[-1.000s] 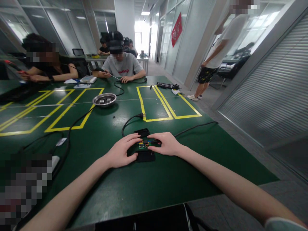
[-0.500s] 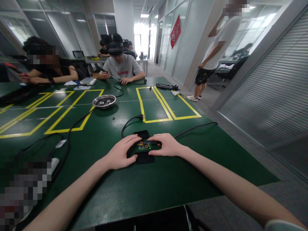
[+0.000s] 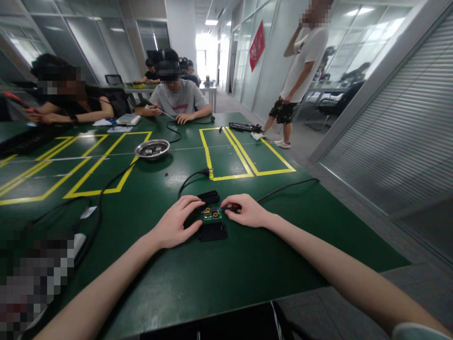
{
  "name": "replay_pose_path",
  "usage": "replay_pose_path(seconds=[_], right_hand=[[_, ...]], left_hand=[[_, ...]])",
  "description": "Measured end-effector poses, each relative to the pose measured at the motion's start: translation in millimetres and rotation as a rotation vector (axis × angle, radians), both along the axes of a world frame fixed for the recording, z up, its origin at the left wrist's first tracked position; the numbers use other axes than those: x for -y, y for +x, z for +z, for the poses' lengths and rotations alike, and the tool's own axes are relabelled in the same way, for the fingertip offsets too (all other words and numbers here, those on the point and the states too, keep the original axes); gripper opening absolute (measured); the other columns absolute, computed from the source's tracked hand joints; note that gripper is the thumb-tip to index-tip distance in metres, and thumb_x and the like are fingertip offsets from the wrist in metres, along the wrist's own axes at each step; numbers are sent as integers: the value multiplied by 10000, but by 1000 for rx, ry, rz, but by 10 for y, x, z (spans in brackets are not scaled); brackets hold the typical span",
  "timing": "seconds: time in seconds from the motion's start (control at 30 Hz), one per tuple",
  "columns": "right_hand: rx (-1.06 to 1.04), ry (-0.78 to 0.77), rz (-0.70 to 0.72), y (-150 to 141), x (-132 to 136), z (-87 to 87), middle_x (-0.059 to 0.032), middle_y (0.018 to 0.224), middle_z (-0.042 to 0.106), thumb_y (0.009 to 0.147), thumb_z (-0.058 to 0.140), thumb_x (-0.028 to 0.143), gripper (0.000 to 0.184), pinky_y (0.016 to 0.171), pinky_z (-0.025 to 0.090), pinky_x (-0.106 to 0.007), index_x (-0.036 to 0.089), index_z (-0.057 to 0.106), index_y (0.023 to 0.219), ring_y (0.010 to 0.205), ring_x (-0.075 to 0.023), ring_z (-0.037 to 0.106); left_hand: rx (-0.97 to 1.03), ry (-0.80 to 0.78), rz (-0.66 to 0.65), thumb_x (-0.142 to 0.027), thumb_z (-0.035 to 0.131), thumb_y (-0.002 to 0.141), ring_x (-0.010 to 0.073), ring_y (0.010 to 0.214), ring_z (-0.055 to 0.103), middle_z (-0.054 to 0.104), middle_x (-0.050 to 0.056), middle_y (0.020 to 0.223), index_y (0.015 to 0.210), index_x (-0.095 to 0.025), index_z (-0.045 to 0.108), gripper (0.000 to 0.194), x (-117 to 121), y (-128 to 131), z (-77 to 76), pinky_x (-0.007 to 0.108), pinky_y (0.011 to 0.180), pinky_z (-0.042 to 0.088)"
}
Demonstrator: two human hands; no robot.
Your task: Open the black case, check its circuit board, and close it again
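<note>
A small green circuit board (image 3: 213, 215) with copper-wound coils lies on the green table between two black plastic case halves. The far case half (image 3: 210, 196) shows its hollow side; the near case half (image 3: 213, 233) is closest to me. My left hand (image 3: 178, 222) rests at the left of these parts, thumb and fingers apart, fingertips by the far half and the thumb near the near half. At the board's right end, my right hand (image 3: 245, 211) pinches a black cable (image 3: 232, 208). Part of that cable is hidden behind the hand.
A plug (image 3: 205, 172) on a black cord lies beyond the board. Farther off stand a metal bowl (image 3: 152, 148) with metal parts and a folded black tripod (image 3: 245, 127). Yellow tape marks the table. Two people sit across; another person (image 3: 304, 61) stands at right.
My right thumb has left the near case half and closed with the fingers on the cable. My left thumb has lifted slightly. The standing person has moved left.
</note>
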State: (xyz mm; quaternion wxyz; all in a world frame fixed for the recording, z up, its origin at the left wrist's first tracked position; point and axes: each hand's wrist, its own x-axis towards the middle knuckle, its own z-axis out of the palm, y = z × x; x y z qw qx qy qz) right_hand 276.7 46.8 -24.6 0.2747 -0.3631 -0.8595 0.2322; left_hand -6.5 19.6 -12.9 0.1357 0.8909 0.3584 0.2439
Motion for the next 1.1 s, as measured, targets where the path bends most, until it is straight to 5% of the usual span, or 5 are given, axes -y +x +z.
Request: replay_pose_path(seconds=[0.17,0.43,0.77,0.93,1.1], right_hand=[[-56,3,14,13,28,40,-43,843,751,894,630,202,121,649,496,-249,178,740,937,712,-154,659],[-128,-51,179,-57,310,77,-27,755,719,906,627,218,108,518,440,-214,165,720,901,561,-116,587],[25,156,185,115,186,136,-24,780,734,943,601,233,134,587,453,-247,175,722,953,573,-123,610],[68,186,228,135,160,153,-28,754,699,961,593,213,160,634,447,-252,182,687,835,667,-143,636],[76,185,217,101,152,118,-24,726,658,991,571,219,234,631,418,-253,179,660,778,660,-141,594]], left_hand=[[34,18,48,-271,538,958,200,935,695,690,72,1058,1045,-207,631,143,-60,-107,87,321,823,592],[-156,138,-133,-215,482,815,148,536,533,571,5,603,671,-210,527,151,128,-58,192,272,508,368],[-187,-1,-97,-256,511,893,138,552,560,608,-3,661,769,-200,581,153,110,-10,171,250,537,364],[-135,42,-94,-378,681,883,180,734,648,683,31,838,936,-188,643,201,165,-50,191,269,638,462],[-94,86,-127,-276,656,953,157,717,637,670,16,812,915,-186,636,100,183,-30,148,253,633,460]])
